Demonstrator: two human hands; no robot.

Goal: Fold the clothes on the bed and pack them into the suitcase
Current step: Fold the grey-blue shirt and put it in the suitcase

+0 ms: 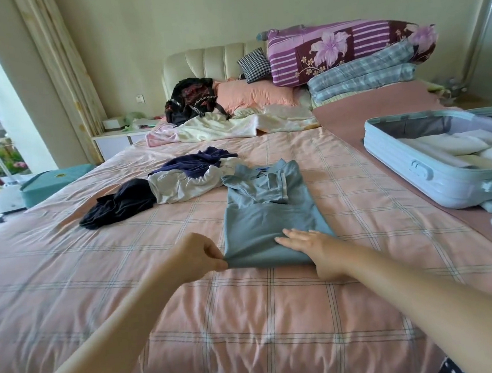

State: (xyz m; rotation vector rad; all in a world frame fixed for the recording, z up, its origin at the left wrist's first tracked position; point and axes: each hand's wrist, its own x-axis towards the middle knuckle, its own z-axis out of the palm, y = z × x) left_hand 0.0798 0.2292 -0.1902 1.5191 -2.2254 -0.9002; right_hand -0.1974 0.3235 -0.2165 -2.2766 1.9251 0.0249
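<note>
The left hand (202, 257) has a narrow grip: thumb and fingers pinch the near left corner of the blue-grey polo shirt (268, 214). The right hand (309, 247) holds nothing and lies flat, fingers straight, on the shirt's near edge toward its right corner. The shirt lies on the bed (250, 319), its sides folded in to a long strip, with the collar at the far end. For a clean fold, the right hand should probably take the other near corner. Both hands can then lift level and carry that edge up to the collar, keeping the sides square and smoothing afterwards. Past the shirt's far left corner lie the unfolded clothes (185, 185). To the shirt's right, well apart, the open suitcase (434, 175) holds pale folded things.
</note>
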